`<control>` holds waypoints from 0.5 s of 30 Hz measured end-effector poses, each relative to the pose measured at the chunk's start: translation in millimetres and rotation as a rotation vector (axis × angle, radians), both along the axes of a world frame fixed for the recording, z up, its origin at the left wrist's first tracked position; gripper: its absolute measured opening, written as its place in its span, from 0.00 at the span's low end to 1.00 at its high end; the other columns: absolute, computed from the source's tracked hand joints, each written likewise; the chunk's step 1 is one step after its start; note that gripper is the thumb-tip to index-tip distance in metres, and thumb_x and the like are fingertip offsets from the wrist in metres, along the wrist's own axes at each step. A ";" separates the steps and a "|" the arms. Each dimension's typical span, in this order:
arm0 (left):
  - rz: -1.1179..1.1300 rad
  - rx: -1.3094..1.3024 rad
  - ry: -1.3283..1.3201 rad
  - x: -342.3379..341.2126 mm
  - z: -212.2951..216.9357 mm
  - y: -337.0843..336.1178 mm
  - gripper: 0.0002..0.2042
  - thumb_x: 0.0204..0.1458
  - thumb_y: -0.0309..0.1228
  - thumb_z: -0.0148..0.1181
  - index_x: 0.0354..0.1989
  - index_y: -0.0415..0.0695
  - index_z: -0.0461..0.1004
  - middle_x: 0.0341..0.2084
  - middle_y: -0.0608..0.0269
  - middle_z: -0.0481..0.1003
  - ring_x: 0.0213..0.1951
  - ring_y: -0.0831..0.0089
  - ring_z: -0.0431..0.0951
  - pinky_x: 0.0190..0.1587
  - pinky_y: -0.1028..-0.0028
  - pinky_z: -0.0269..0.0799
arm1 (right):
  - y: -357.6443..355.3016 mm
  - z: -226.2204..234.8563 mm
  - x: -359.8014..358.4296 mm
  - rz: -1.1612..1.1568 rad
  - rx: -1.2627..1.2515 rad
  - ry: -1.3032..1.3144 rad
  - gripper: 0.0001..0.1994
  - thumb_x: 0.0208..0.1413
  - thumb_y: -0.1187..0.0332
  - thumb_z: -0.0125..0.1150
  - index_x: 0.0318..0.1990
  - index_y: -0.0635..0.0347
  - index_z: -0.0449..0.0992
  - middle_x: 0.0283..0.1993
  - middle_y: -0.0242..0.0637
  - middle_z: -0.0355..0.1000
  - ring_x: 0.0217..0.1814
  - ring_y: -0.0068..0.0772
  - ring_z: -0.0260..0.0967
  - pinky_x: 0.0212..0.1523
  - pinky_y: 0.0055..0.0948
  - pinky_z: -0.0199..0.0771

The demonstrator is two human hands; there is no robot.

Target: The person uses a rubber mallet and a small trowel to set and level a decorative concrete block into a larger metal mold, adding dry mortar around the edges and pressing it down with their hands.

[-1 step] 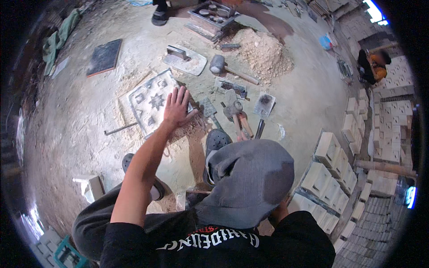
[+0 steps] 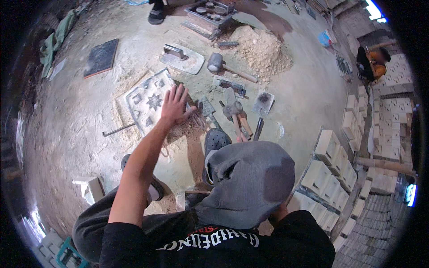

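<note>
My left hand is spread palm down, fingers extended and a little apart, thumb stretched out to the right; it has nothing in its grip. It lies over the right edge of a square, dark-rimmed mould coated in pale powder, which sits tilted on the dusty floor in front of my feet, with a grey eight-pointed star at its middle and small angular shapes around it. Whether my palm presses on it or hovers, I cannot tell.

My right hand is mostly hidden behind my right knee, so I cannot tell how far its fingers are closed or what they hold.

A thin dark metal rod lies at the mould's lower left side. Beyond the mould is a flat grey steel float with a raised handle; to its right, a grey-headed mallet with a wooden handle lies near a heap of crumbly beige material. Nearer my dark perforated clog lie a worn metal hammer and a square-bladed scraper with a black handle.
</note>
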State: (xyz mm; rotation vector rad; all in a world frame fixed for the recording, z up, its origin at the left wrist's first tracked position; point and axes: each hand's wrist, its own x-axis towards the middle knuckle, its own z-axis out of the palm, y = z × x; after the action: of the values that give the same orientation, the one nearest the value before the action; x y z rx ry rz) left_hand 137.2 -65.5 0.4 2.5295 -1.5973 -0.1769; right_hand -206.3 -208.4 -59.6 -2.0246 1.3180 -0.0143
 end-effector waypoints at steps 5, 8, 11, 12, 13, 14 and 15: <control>-0.013 0.007 -0.009 57.5 -9.9 -2.7 0.35 0.63 0.56 0.43 0.74 0.50 0.51 0.75 0.52 0.46 0.76 0.53 0.43 0.74 0.50 0.37 | 4.0 9.1 -9.3 0.047 0.086 0.126 0.23 0.66 0.50 0.48 0.63 0.51 0.70 0.45 0.54 0.77 0.50 0.54 0.76 0.48 0.45 0.75; 0.079 0.007 -0.054 80.7 -10.7 19.4 0.37 0.63 0.56 0.43 0.75 0.46 0.49 0.75 0.51 0.46 0.76 0.53 0.43 0.74 0.52 0.37 | -8.0 42.2 19.3 0.158 0.244 0.162 0.20 0.66 0.50 0.46 0.52 0.53 0.75 0.44 0.57 0.75 0.49 0.62 0.73 0.47 0.51 0.74; 0.219 0.045 -0.063 62.6 -11.6 21.9 0.38 0.64 0.56 0.41 0.75 0.42 0.46 0.75 0.49 0.46 0.75 0.51 0.43 0.74 0.53 0.37 | -42.0 25.1 7.5 0.074 0.159 0.361 0.18 0.65 0.53 0.48 0.47 0.56 0.76 0.40 0.55 0.76 0.44 0.61 0.74 0.44 0.53 0.73; 0.269 0.036 -0.059 62.9 -12.6 29.4 0.38 0.64 0.56 0.42 0.75 0.41 0.46 0.75 0.48 0.46 0.75 0.51 0.44 0.74 0.53 0.37 | -55.1 15.6 5.7 0.075 0.007 0.306 0.17 0.64 0.53 0.49 0.46 0.56 0.76 0.39 0.54 0.76 0.43 0.61 0.74 0.44 0.53 0.73; 0.319 0.020 -0.055 61.5 -12.9 34.9 0.39 0.64 0.56 0.42 0.75 0.40 0.46 0.74 0.47 0.46 0.75 0.51 0.44 0.74 0.53 0.37 | -71.6 4.4 1.3 0.076 -0.151 0.249 0.17 0.63 0.53 0.51 0.44 0.57 0.77 0.38 0.53 0.76 0.43 0.61 0.74 0.45 0.53 0.73; 0.337 0.012 -0.045 56.4 -12.8 44.1 0.39 0.64 0.56 0.42 0.74 0.39 0.47 0.74 0.45 0.47 0.75 0.50 0.45 0.74 0.53 0.37 | -81.8 -1.9 1.1 0.082 -0.302 0.192 0.17 0.62 0.54 0.52 0.43 0.57 0.77 0.37 0.53 0.76 0.42 0.61 0.74 0.45 0.54 0.73; 0.356 0.004 -0.036 49.1 -12.2 53.3 0.39 0.63 0.56 0.42 0.73 0.37 0.48 0.73 0.44 0.49 0.75 0.50 0.45 0.74 0.54 0.37 | -89.2 -7.4 -1.4 -0.008 -0.371 0.169 0.17 0.61 0.54 0.53 0.42 0.58 0.78 0.36 0.52 0.76 0.41 0.61 0.74 0.46 0.54 0.73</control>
State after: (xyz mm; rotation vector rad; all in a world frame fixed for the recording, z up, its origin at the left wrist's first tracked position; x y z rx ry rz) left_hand 186.3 -12.2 -11.8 2.7790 -1.1284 -0.0942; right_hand -207.8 -297.6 -67.0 -2.3738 1.5180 -0.0999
